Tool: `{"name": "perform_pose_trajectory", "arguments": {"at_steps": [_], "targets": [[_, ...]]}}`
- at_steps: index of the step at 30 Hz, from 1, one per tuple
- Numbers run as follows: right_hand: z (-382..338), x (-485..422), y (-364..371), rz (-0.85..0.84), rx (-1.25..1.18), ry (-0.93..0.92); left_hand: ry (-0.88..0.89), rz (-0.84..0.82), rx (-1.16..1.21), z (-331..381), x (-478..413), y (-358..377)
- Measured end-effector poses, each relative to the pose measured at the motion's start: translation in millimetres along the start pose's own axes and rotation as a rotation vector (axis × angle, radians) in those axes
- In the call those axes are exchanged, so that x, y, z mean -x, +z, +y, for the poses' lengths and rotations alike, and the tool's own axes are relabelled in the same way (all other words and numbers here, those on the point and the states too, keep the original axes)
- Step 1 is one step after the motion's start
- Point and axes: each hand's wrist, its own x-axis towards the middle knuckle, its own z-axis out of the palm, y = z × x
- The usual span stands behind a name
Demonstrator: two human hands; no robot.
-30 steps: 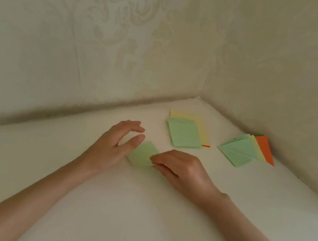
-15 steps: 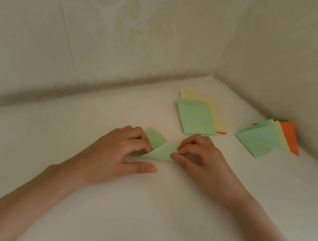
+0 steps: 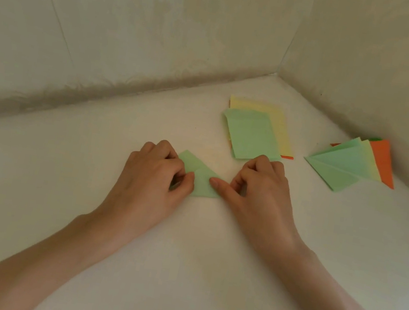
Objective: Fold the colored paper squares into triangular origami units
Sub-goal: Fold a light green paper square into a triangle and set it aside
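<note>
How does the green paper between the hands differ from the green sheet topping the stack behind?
The folded green paper has a flap doubled over, giving slanted edges; the top green sheet lies flat and unfolded. The left hand and right hand hold the folded green paper directly on the table; the top green sheet rests on yellow sheets. Both are light green.
</note>
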Motion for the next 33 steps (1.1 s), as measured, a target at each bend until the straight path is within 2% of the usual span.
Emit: {"name": "perform_pose_trajectory", "arguments": {"at_steps": [15, 20, 26, 33], "targets": [[-7, -5, 4, 0.044, 0.282, -0.041, -0.016, 0.027, -0.227, 11, 3, -3], [-9, -1, 2, 0.135, 0.228, 0.01, 0.025, 0.003, -0.277, 10, 2, -3], [-15, 4, 0, -0.017, 0.099, 0.04, 0.036, 0.037, -0.284, 10, 3, -2], [-11, 8, 0, -0.03, 0.045, -0.006, 0.022, 0.122, -0.221, 7, 5, 0]]}}
